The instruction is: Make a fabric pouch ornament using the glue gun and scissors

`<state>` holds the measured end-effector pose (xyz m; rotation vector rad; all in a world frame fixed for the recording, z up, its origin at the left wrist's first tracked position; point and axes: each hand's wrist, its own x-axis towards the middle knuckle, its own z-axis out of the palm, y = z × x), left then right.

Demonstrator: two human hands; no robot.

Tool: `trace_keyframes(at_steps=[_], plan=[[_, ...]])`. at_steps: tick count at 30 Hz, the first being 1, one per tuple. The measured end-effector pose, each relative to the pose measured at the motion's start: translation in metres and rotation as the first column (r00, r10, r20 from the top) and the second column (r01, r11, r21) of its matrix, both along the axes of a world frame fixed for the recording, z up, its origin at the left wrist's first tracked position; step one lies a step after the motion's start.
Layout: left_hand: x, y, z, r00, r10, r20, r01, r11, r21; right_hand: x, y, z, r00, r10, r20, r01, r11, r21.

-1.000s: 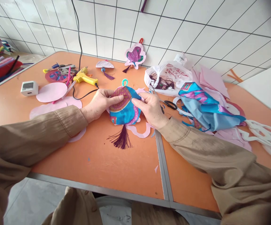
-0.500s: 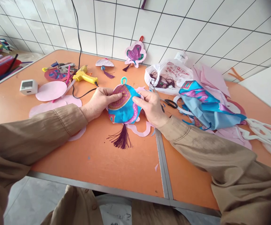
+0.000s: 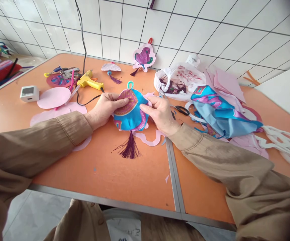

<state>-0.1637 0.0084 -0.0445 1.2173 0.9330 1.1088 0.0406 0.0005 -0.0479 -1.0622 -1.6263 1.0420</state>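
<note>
A blue and magenta patterned fabric ornament (image 3: 131, 112) with a teal loop on top and a purple tassel (image 3: 130, 147) below sits on the orange table (image 3: 110, 174). My left hand (image 3: 104, 108) grips its left edge, thumb laid across the front. My right hand (image 3: 160, 112) pinches its right edge between thumb and fingers. Both hands are closed on the ornament.
A yellow glue gun (image 3: 89, 82), a white cube (image 3: 29, 93), pink paper shapes (image 3: 53, 98) and pliers lie at the left. Black scissors (image 3: 181, 110), blue patterned cloth (image 3: 220, 113) and a plastic bag (image 3: 180, 82) lie at the right. Another finished ornament (image 3: 143, 57) leans against the tiled wall.
Both hands and the ornament have shifted slightly left and toward the wall. The grip is unchanged.
</note>
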Motion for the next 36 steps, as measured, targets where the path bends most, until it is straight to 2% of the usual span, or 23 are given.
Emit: trace_keyframes(at_steps=[4, 7, 9, 11, 14, 17, 20, 23, 26, 31, 34, 36], plan=[[-0.001, 0.001, 0.000, 1.000, 0.014, 0.005, -0.014, 1.000, -0.009, -0.001, 0.001, 0.002, 0.999, 0.005, -0.045, -0.002, 0.997, 0.071], [-0.001, 0.003, 0.001, 0.999, 0.029, 0.033, -0.028, 0.999, -0.040, 0.008, 0.005, 0.021, 0.998, -0.026, -0.050, 0.031, 0.993, 0.110], [-0.002, 0.005, 0.002, 0.998, 0.033, 0.050, -0.029, 0.997, -0.077, 0.026, 0.011, 0.041, 0.998, -0.053, 0.020, 0.049, 0.985, 0.166], [-0.002, 0.007, 0.003, 0.997, 0.041, 0.060, -0.034, 0.993, -0.115, 0.053, 0.018, 0.060, 0.972, -0.073, 0.225, 0.023, 0.975, 0.219], [-0.002, 0.010, 0.004, 0.994, 0.073, 0.082, -0.060, 0.987, -0.152, 0.100, 0.032, 0.067, 0.811, -0.133, 0.569, 0.012, 0.977, 0.212], [-0.003, 0.012, 0.004, 0.993, 0.080, 0.082, -0.065, 0.983, -0.171, 0.133, 0.046, 0.049, 0.615, -0.108, 0.781, 0.020, 0.992, 0.122], [-0.003, 0.013, 0.005, 0.995, 0.067, 0.068, -0.054, 0.981, -0.186, 0.139, 0.054, 0.027, 0.475, -0.133, 0.870, 0.028, 0.990, 0.136], [-0.002, 0.013, 0.007, 0.995, 0.077, 0.067, -0.062, 0.976, -0.210, 0.133, 0.053, 0.020, 0.391, -0.162, 0.906, -0.011, 0.983, 0.181], [-0.001, 0.013, 0.011, 0.994, 0.088, 0.062, -0.071, 0.969, -0.238, 0.129, 0.047, 0.028, 0.361, -0.136, 0.922, -0.043, 0.986, 0.162], [-0.004, 0.012, 0.012, 0.997, 0.057, 0.047, -0.044, 0.968, -0.248, 0.129, 0.033, 0.055, 0.293, -0.003, 0.956, -0.104, 0.994, 0.035], [-0.006, 0.013, 0.009, 0.998, 0.025, 0.061, -0.010, 0.973, -0.230, 0.129, 0.029, 0.067, 0.310, 0.064, 0.949, -0.103, 0.994, -0.034], [-0.007, 0.013, 0.006, 0.997, 0.008, 0.075, 0.008, 0.977, -0.213, 0.133, 0.030, 0.071, 0.354, 0.094, 0.931, -0.076, 0.995, -0.072]])
